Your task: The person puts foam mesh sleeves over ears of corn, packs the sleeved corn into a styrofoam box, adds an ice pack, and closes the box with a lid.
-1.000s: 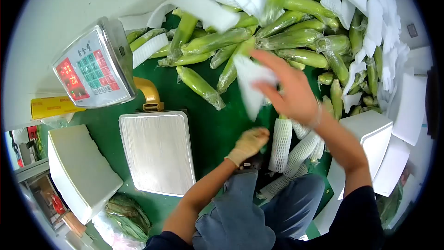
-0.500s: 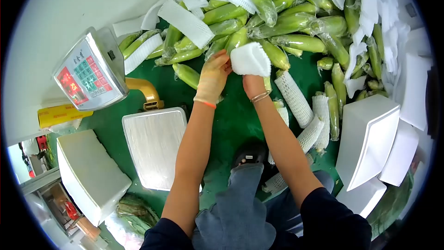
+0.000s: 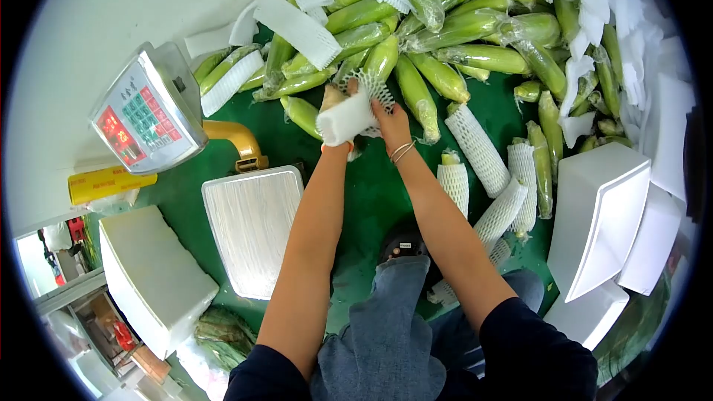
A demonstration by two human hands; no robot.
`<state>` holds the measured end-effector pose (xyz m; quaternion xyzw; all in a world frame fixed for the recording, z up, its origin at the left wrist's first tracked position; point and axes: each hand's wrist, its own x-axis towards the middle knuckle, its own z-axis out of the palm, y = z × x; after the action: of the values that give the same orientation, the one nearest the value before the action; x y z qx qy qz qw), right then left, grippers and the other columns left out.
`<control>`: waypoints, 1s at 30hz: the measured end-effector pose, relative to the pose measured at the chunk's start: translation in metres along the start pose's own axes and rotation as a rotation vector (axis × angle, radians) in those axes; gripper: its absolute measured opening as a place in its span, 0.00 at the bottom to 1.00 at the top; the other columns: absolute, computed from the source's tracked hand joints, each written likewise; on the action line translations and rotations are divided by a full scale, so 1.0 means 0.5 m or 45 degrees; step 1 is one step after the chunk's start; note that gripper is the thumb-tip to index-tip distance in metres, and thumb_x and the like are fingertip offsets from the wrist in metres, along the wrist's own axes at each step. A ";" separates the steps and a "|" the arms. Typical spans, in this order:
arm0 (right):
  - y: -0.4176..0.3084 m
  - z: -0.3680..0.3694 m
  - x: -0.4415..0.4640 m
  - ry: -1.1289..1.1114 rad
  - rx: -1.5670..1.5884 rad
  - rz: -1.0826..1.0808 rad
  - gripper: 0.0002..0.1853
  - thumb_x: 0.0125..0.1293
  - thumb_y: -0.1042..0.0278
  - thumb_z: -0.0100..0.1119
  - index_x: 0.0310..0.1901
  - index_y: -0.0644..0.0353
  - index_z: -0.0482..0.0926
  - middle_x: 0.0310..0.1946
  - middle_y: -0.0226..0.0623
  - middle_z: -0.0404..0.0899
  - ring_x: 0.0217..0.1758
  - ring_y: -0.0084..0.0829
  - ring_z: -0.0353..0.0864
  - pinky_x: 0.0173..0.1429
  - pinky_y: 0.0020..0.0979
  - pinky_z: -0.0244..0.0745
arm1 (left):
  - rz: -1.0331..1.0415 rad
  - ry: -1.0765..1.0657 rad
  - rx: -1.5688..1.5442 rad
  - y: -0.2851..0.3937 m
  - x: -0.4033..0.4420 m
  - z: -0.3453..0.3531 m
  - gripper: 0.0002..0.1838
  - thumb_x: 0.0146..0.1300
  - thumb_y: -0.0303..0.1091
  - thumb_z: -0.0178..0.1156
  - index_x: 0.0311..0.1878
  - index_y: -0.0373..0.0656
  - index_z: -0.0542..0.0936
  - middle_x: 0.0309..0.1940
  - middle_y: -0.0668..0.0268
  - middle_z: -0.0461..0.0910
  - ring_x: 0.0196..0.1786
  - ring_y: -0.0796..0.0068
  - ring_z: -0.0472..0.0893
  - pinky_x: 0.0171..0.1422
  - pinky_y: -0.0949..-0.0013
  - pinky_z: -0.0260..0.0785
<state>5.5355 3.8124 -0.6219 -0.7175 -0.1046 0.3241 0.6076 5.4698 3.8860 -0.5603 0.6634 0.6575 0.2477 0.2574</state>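
Note:
A white foam net sleeve (image 3: pixel 347 120) is between my hands, its far end stretched into an open mesh. My right hand (image 3: pixel 394 128) grips the mesh from the right, fingers closed on it. At the sleeve's left side is my left hand (image 3: pixel 333 96), in a pale glove and closed on it; the sleeve covers most of its fingers. Just beyond lie plastic-wrapped corn cobs in green husks (image 3: pixel 382 58). A wrapped cob (image 3: pixel 417 100) lies to the right of my right hand. Nearer me on the right are cobs in foam net sleeves (image 3: pixel 477 150).
A scale with a metal platform (image 3: pixel 252 234) and a tilted display (image 3: pixel 137 115) stands on the left. White foam boxes stand at left (image 3: pixel 152 275) and right (image 3: pixel 598 215). Loose foam sleeves (image 3: pixel 297 30) lie over the cob pile. A yellow roll (image 3: pixel 111 184) lies beside the scale.
The foam sleeve has come down and left, and its mesh is now spread open. My right hand has moved left with it, uncovering a cob behind. My left hand is now partly covered by the sleeve.

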 end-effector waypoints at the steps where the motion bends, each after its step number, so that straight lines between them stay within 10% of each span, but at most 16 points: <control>1: -0.036 -0.029 -0.013 -0.322 -0.106 0.095 0.28 0.56 0.46 0.60 0.31 0.73 0.74 0.25 0.52 0.76 0.26 0.40 0.73 0.31 0.39 0.67 | 0.723 -0.312 0.711 0.088 -0.051 -0.101 0.25 0.43 0.40 0.60 0.44 0.37 0.72 0.25 0.52 0.77 0.32 0.50 0.78 0.36 0.58 0.71; 5: -0.177 -0.142 -0.123 -0.215 -0.267 -0.133 0.22 0.57 0.53 0.60 0.26 0.70 0.75 0.18 0.48 0.73 0.21 0.36 0.71 0.29 0.36 0.65 | 1.323 -0.541 0.518 0.065 -0.117 -0.100 0.20 0.52 0.31 0.54 0.48 0.37 0.64 0.32 0.52 0.75 0.28 0.56 0.76 0.35 0.60 0.68; 7: -0.314 -0.214 -0.214 -0.249 -0.432 -0.160 0.18 0.57 0.57 0.60 0.26 0.69 0.75 0.17 0.42 0.74 0.20 0.30 0.71 0.27 0.32 0.64 | 0.555 -0.975 -0.476 0.042 -0.221 -0.088 0.14 0.62 0.36 0.50 0.48 0.41 0.70 0.44 0.57 0.76 0.46 0.64 0.76 0.48 0.66 0.69; 9: -0.377 -0.242 -0.255 -0.278 -0.473 -0.125 0.17 0.57 0.59 0.60 0.26 0.69 0.76 0.17 0.39 0.74 0.20 0.25 0.71 0.26 0.30 0.64 | 0.606 -0.934 -0.573 0.052 -0.315 -0.166 0.20 0.63 0.39 0.49 0.57 0.43 0.68 0.49 0.58 0.76 0.54 0.63 0.73 0.59 0.66 0.65; 11: -0.389 -0.252 -0.246 -0.464 -0.110 0.117 0.15 0.58 0.62 0.60 0.26 0.69 0.76 0.17 0.31 0.75 0.21 0.19 0.69 0.25 0.27 0.63 | 0.965 -0.870 0.266 0.190 -0.307 -0.286 0.25 0.60 0.39 0.52 0.60 0.42 0.66 0.51 0.56 0.75 0.56 0.60 0.73 0.62 0.66 0.63; 15: -0.286 -0.206 -0.151 -0.284 0.183 0.269 0.13 0.58 0.66 0.60 0.25 0.70 0.77 0.16 0.28 0.72 0.19 0.18 0.66 0.24 0.25 0.61 | 0.203 -0.692 -0.441 0.004 -0.324 -0.126 0.18 0.59 0.41 0.53 0.47 0.40 0.74 0.38 0.55 0.80 0.35 0.52 0.80 0.37 0.62 0.73; 18: -0.171 -0.218 -0.090 -0.124 -0.081 0.518 0.14 0.60 0.70 0.55 0.20 0.70 0.75 0.13 0.32 0.69 0.16 0.22 0.66 0.22 0.26 0.61 | -0.176 -0.864 -0.468 -0.049 -0.238 -0.002 0.11 0.60 0.35 0.51 0.40 0.41 0.78 0.35 0.61 0.80 0.35 0.68 0.79 0.32 0.68 0.70; 20: 0.059 -0.266 -0.052 -0.601 -0.648 0.343 0.15 0.62 0.68 0.51 0.21 0.68 0.75 0.15 0.36 0.72 0.16 0.27 0.70 0.19 0.29 0.64 | 0.196 -0.987 0.124 -0.041 -0.231 0.013 0.10 0.61 0.30 0.46 0.34 0.43 0.78 0.33 0.58 0.80 0.34 0.58 0.80 0.37 0.63 0.71; 22: -0.087 -0.262 -0.144 -0.065 -0.085 0.813 0.14 0.63 0.66 0.50 0.25 0.66 0.77 0.19 0.35 0.76 0.17 0.26 0.72 0.21 0.27 0.65 | 0.539 -0.629 0.205 -0.051 -0.269 0.014 0.09 0.59 0.30 0.47 0.30 0.43 0.78 0.30 0.57 0.80 0.35 0.58 0.80 0.39 0.63 0.72; 24: -0.175 -0.246 -0.197 0.087 0.269 0.685 0.13 0.64 0.65 0.50 0.29 0.65 0.78 0.22 0.31 0.75 0.19 0.24 0.72 0.22 0.25 0.65 | 0.470 -0.407 -0.229 -0.040 -0.283 0.022 0.08 0.59 0.28 0.52 0.23 0.44 0.75 0.22 0.65 0.78 0.27 0.69 0.78 0.33 0.69 0.68; 26: -0.223 -0.278 -0.215 -0.322 0.267 0.514 0.11 0.62 0.65 0.54 0.30 0.64 0.78 0.20 0.23 0.71 0.23 0.14 0.68 0.27 0.17 0.60 | -0.846 -0.578 -1.448 0.085 -0.301 -0.115 0.12 0.58 0.27 0.59 0.19 0.45 0.71 0.18 0.77 0.70 0.22 0.85 0.67 0.28 0.78 0.58; 30: -0.156 -0.270 -0.220 -0.385 0.043 0.248 0.11 0.58 0.67 0.61 0.23 0.64 0.74 0.17 0.22 0.65 0.22 0.12 0.61 0.26 0.18 0.55 | -0.835 -0.467 -1.496 0.042 -0.340 -0.097 0.14 0.57 0.29 0.62 0.20 0.45 0.68 0.19 0.80 0.64 0.23 0.90 0.59 0.27 0.81 0.53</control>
<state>5.5502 3.6627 -0.5043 -0.6570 -0.1194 0.4874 0.5627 5.4510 3.7169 -0.5088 0.2128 0.5268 0.3557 0.7421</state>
